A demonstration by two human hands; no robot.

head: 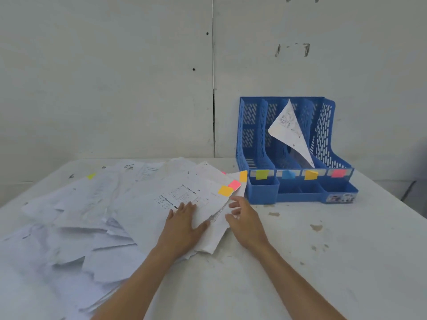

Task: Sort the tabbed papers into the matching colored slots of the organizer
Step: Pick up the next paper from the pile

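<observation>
The fingers (186,207) of the left hand (184,227) are stretched straight and close together, and they are laid flat on the top sheet (147,204). The thumb is spread to the right, at the near right edge of this sheet. The fingers (235,204) of the right hand (246,219) are loosely spread and a little bent, and nothing is held in them. Their tips are seen just beside the right edge of the pile (92,222), but it cannot be told if the paper is touched.

An orange tab (225,191) is stuck on the far right corner of the top sheet. A pink tab (234,184) is seen just behind it on a lower sheet, and a second orange tab (243,176) a little farther. A yellow tab (90,176) is seen at the far left of the pile. The pile is spread loosely over the left half of the table (312,262).

The organizer (251,135) is placed to the right of the pile, on the far side of the table, near the wall (115,77). Four labels are fixed on its front: green (261,174), blue (287,174), orange (310,174) and pink (338,173), from left to right. One sheet (290,128) is leaned in a middle slot, with its left corner bent outward; which slot exactly cannot be told.
</observation>
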